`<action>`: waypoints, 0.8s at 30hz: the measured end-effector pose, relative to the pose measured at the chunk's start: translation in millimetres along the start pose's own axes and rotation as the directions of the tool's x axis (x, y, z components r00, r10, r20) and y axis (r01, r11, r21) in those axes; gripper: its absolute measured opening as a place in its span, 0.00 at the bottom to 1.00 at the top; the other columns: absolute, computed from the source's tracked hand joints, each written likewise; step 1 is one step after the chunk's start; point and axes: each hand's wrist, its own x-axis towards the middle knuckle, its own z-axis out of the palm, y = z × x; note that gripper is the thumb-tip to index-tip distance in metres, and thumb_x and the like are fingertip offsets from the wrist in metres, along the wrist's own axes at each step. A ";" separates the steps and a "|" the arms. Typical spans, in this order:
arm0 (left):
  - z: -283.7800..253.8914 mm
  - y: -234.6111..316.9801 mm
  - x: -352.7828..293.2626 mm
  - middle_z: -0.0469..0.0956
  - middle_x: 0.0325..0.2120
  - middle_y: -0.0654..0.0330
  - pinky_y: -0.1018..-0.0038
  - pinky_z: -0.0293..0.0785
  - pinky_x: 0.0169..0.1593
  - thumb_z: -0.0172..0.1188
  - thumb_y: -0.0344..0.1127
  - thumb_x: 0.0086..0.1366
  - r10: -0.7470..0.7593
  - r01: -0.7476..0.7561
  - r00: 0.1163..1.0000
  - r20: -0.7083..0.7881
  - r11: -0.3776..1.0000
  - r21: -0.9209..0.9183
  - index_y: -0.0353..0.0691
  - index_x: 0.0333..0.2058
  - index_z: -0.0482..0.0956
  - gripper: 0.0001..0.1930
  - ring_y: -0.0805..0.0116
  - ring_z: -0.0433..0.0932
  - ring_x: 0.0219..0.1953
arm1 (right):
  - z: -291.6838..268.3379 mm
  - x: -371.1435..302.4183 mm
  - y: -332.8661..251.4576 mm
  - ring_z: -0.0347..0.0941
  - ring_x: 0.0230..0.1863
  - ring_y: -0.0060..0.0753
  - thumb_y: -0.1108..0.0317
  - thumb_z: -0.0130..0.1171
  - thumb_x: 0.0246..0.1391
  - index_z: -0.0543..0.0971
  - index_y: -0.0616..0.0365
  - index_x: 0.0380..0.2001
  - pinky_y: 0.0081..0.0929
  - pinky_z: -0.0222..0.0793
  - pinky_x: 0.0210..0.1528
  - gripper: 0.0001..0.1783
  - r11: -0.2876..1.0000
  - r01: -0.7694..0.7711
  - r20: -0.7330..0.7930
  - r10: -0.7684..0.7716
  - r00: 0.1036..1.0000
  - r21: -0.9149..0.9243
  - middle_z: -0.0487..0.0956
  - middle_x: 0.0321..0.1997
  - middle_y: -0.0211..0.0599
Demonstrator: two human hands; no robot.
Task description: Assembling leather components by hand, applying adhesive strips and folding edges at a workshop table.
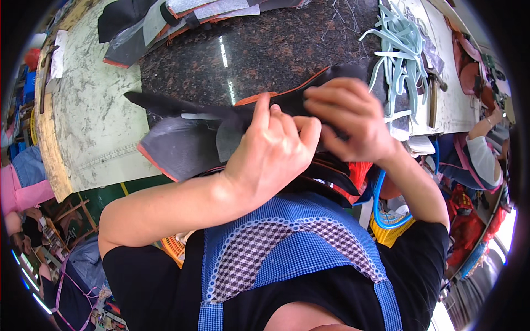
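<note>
Both hands hold one black shoe-upper piece (182, 105) with an orange edge and a grey lining, close under the camera. My left hand (273, 151) pinches its middle with thumb and fingers closed. My right hand (348, 118) grips the same piece just to the right, fingers curled over its top edge. The two hands touch each other. The part of the piece under the hands is hidden. More black pieces (331, 168) with red-orange trim hang below the hands.
A dark speckled stone slab (265, 49) lies behind the hands. A pile of black and grey cut pieces (160, 22) sits at the back. Pale green strips (400, 41) and a hammer (433, 96) lie at the right. Another person (480, 151) sits far right.
</note>
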 end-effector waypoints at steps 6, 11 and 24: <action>-0.3 -116.9 1.3 0.80 0.31 0.56 0.61 0.77 0.47 0.73 0.32 0.56 -0.079 0.208 0.970 0.231 0.759 -0.616 0.38 0.37 0.84 0.11 0.54 0.83 0.40 | -0.4 21.6 1.9 0.78 0.41 0.41 0.71 0.58 0.69 0.83 0.64 0.43 0.37 0.77 0.48 0.08 0.616 -0.567 0.330 0.464 0.822 0.548 0.86 0.41 0.42; 12.2 -112.7 -22.7 0.79 0.31 0.62 0.66 0.76 0.43 0.68 0.29 0.51 0.217 -0.232 0.972 -0.087 0.846 -0.480 0.38 0.33 0.87 0.09 0.61 0.80 0.38 | 2.9 23.0 3.1 0.76 0.49 0.43 0.72 0.61 0.54 0.85 0.62 0.43 0.37 0.74 0.56 0.14 0.868 -0.211 0.279 0.089 0.956 0.449 0.88 0.46 0.37; 1.1 -142.8 -76.0 0.82 0.35 0.57 0.61 0.80 0.41 0.69 0.25 0.57 -0.123 0.258 0.958 0.260 0.767 -0.588 0.39 0.40 0.84 0.11 0.51 0.84 0.39 | 52.5 83.2 -78.6 0.79 0.48 0.47 0.62 0.72 0.48 0.81 0.62 0.50 0.40 0.80 0.49 0.26 0.974 -0.098 0.116 0.075 0.990 0.205 0.78 0.49 0.43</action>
